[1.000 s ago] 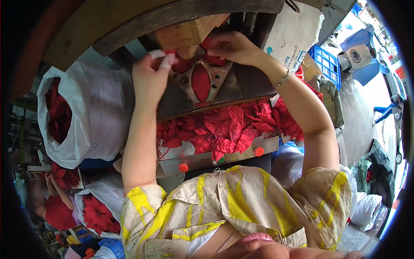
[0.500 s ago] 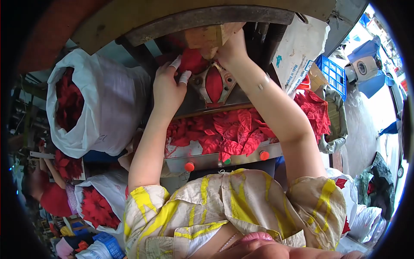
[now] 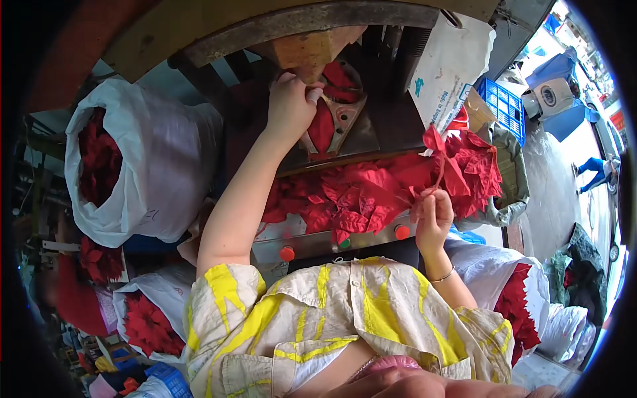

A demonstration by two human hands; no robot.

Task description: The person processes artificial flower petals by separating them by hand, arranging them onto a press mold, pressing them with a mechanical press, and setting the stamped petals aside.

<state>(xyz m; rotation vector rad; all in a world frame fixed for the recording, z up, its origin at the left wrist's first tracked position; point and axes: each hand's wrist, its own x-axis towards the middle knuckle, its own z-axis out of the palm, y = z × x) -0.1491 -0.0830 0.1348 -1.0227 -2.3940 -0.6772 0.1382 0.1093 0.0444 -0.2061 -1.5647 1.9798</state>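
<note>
My right hand (image 3: 434, 215) pinches a red fabric flower piece (image 3: 446, 166) with petals and a thin strip, held up above the front tray. My left hand (image 3: 292, 109) reaches to the metal mould (image 3: 344, 126), its fingers bent together at the mould's left side, under a wooden block (image 3: 308, 54). One of its fingers is wrapped in white tape. What those fingertips hold, if anything, is hidden. Red fabric shows in the mould's pointed openings (image 3: 321, 129). Crumpled red fabric petals (image 3: 352, 196) are heaped in front of the mould.
A metal panel (image 3: 312, 245) with red and green buttons runs along the front. White sacks of red flowers (image 3: 176, 159) stand at the left. A blue crate (image 3: 504, 109) and a white printed sheet (image 3: 448, 66) are at the right. A curved metal bar (image 3: 312, 26) hangs overhead.
My right hand has come back from under the wooden block to the lower right, now with a red flower piece. My left hand has moved up and right to the mould, which now sits tilted.
</note>
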